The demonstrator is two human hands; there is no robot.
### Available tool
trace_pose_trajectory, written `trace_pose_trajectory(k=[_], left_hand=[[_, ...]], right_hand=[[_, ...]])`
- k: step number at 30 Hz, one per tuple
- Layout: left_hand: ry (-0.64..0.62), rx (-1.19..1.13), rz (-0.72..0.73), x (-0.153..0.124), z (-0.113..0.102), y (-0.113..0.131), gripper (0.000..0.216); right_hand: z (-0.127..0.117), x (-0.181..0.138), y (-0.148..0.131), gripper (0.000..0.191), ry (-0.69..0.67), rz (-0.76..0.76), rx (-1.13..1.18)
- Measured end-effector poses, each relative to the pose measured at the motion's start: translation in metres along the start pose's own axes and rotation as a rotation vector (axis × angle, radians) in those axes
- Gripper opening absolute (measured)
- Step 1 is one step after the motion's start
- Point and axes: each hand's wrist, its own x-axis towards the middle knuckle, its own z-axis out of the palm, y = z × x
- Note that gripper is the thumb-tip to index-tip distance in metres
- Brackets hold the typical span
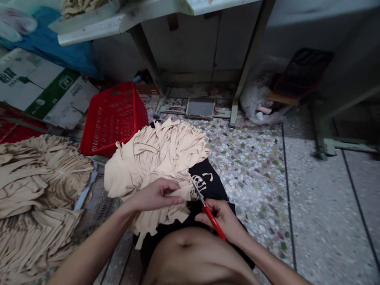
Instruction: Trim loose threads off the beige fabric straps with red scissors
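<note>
The floor was speckled terrazzo divided by dark inlaid strips. A grey metal sewing-table frame stood ahead, with a white table edge overhead. A wire-and-wood stool with a black cushion stood to the right, beside a clear plastic bag. To the left were a red plastic basket, a printed cardboard carton and a blue plastic sheet. Stacked beige cut fabric lay at far left.

The bundle of beige fabric strips rested on the person's lap, over black cloth. The left hand had its fingers closed, pinching the bundle's edge. The right hand had its fingers curled around red-handled scissors, whose tips sat just beside the fabric.
</note>
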Motion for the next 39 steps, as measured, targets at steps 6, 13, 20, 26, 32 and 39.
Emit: trace_pose_trajectory(k=[6,13,20,26,32,39], left_hand=[[0.089,-0.132,-0.005,0.012,0.008,-0.004,0.037],[0.018,-0.173,-0.009,0.017,0.006,-0.006,0.037],[0.033,-0.008,0.031,0.009,0.004,0.000,0.038],[-0.361,0.165,0.003,-0.012,0.000,-0.004,0.028],[-0.110,-0.096,-0.162,-0.010,-0.011,-0.009,0.036],[0.607,0.267,0.086,0.015,-0.040,-0.025,0.024]], right_hand=[[0.007,0.015,-0.022,0.052,-0.121,-0.120,0.024],[-0.001,0.015,-0.019,0.054,-0.112,-0.087,-0.025],[0.002,0.004,0.001,0.059,0.027,0.061,0.058],[-0.015,0.025,0.000,0.050,0.323,0.090,0.175],[-0.026,0.089,-0.012,0.044,0.492,-0.150,0.203],[-0.025,0.125,-0.016,0.039,0.570,-0.229,0.172]])
